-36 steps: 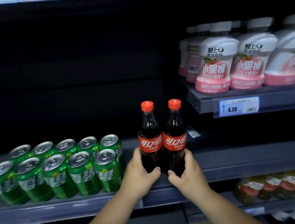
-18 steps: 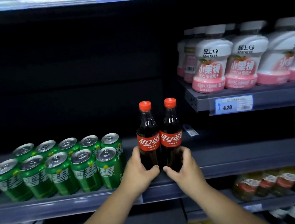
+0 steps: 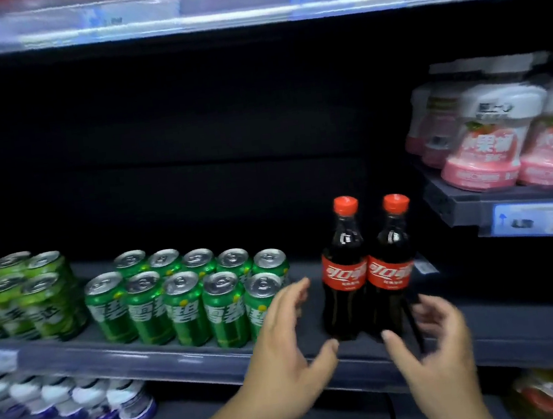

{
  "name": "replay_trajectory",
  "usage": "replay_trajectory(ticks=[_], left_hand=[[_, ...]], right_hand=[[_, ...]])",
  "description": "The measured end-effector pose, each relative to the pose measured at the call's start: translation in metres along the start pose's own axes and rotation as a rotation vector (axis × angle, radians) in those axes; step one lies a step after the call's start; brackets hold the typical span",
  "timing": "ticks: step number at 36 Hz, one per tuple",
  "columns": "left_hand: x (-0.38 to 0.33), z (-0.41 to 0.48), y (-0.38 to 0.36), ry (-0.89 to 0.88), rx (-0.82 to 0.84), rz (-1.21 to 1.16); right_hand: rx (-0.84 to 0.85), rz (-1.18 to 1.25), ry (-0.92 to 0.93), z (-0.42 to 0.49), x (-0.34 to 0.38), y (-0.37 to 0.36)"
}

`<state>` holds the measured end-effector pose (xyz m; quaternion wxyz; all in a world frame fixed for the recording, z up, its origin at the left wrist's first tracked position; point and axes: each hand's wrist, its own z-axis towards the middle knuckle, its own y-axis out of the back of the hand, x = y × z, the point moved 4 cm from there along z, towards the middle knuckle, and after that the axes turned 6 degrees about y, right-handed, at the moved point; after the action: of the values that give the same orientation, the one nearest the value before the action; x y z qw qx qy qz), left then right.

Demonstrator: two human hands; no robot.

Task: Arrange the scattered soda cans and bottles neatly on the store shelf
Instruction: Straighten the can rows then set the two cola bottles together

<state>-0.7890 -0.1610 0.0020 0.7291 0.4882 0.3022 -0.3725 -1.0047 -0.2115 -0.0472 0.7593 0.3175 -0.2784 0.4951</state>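
So: Coca-Cola btls (image 3: 365, 276) upright between L hand (image 3: 285, 356), R hand (image 3: 436, 353).

We see a gray shelf (image 3: 523, 329). On it stand two dark bottles (image 3: 345, 277) with red caps, side by side and touching. To their left stand green cans (image 3: 189, 302) in two rows, then lighter green cans (image 3: 41, 301).

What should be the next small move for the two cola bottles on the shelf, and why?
Probably the right hand should nudge the two cola bottles a little left, toward the green cans. The bottles stand upright, side by side, labels forward, but a bare strip of shelf separates them from the cans. Neither it nor the left hand holds anything.
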Motion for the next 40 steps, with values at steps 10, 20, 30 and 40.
replay_trajectory(ticks=[10,20,30,40], left_hand=[[0.020,0.016,0.112,-0.275,-0.167,0.549],[0.051,0.097,0.139,-0.070,0.447,0.929],[0.073,0.107,0.128,-0.132,0.552,0.946],[0.063,0.104,0.128,-0.073,0.626,0.948]], right_hand=[[0.443,0.098,0.174,-0.002,0.101,-0.098],[0.571,0.124,-0.306,0.014,0.055,-0.174],[0.476,0.212,-0.289,0.015,0.051,-0.179],[0.511,0.281,-0.310,0.005,0.053,-0.176]])
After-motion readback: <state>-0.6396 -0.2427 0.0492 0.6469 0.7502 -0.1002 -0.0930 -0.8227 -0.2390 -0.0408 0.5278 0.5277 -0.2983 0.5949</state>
